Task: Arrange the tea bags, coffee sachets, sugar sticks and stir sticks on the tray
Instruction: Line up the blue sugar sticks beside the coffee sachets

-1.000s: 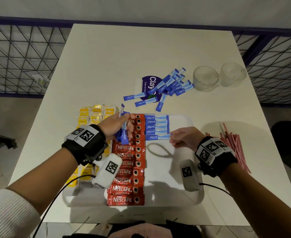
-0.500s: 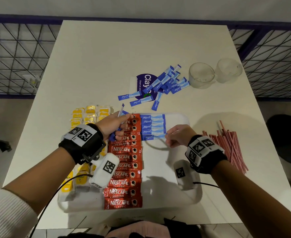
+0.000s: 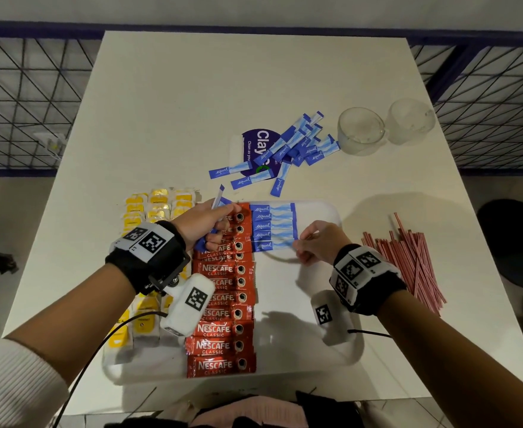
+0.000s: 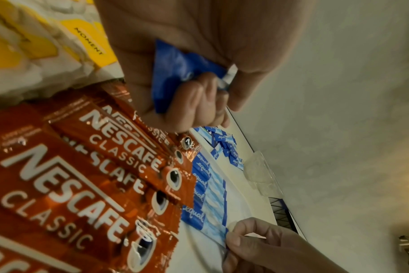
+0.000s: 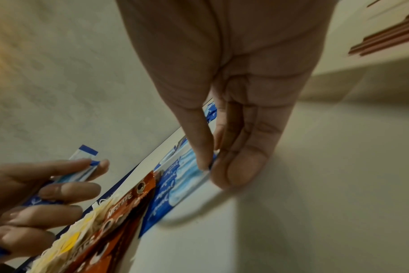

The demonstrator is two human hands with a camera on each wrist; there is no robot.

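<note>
Five blue sugar sticks [image 3: 273, 227] are lying side by side on the white tray [image 3: 322, 211], just right of the column of red coffee sachets [image 3: 223, 299] that is running from the far edge of the tray to the near one. The right hand [image 3: 319, 242] is pinching the right end of the nearest stick in that row between thumb and fingertips [image 5: 242, 171], holding it flat against the tray. The left hand [image 3: 207, 222] is hovering over the far end of the coffee column, its fingers curling tightly round a small bunch of sugar sticks [image 4: 175, 77] (one pale end is poking out past the knuckles, toward the far side). Yellow tea bags [image 3: 156, 205] are sitting in rows along the tray's left side, partly hidden under the left forearm. More loose sugar sticks [image 3: 288, 149] are lying scattered on the table [image 3: 192, 103] beyond the tray, some overlapping a blue-and-white packet [image 3: 254, 149]. Red stir sticks [image 3: 408, 257] are lying in a loose pile on the table to the right of the tray, and two clear glass cups [image 3: 383, 128] are standing at the far right.
</note>
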